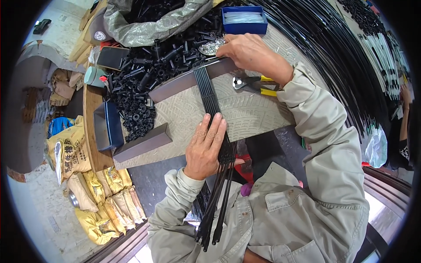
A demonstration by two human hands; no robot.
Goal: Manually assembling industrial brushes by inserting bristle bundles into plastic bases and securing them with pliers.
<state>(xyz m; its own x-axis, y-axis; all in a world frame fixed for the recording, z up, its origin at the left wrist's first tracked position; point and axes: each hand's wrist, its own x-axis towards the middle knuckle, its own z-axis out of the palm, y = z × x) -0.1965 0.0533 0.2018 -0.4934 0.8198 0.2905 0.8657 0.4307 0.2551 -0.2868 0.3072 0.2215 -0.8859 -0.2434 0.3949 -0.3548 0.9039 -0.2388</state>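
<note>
A row of thin black rods [208,93] lies side by side across a dark metal bar [173,85] and hangs over the table's near edge toward my lap. My left hand [202,151] lies with long fingers flat on the rods, its thumb showing from beneath on their other side. At the bar's far right end, my right hand [250,50] is closed, fingertips turned down next to a heap of small silver pieces [212,46]. Whatever those fingertips pinch is hidden. Pincers [254,83] with yellow handles lie on the patterned board [263,113], below my right wrist.
Black plastic fittings [138,81] are heaped at the left, around an open sack [153,36]. A blue box [244,27] holds clear sticks. Long black rods [324,57] fill the right side. Another metal block [144,142] and an open blue bin [109,126] sit near left.
</note>
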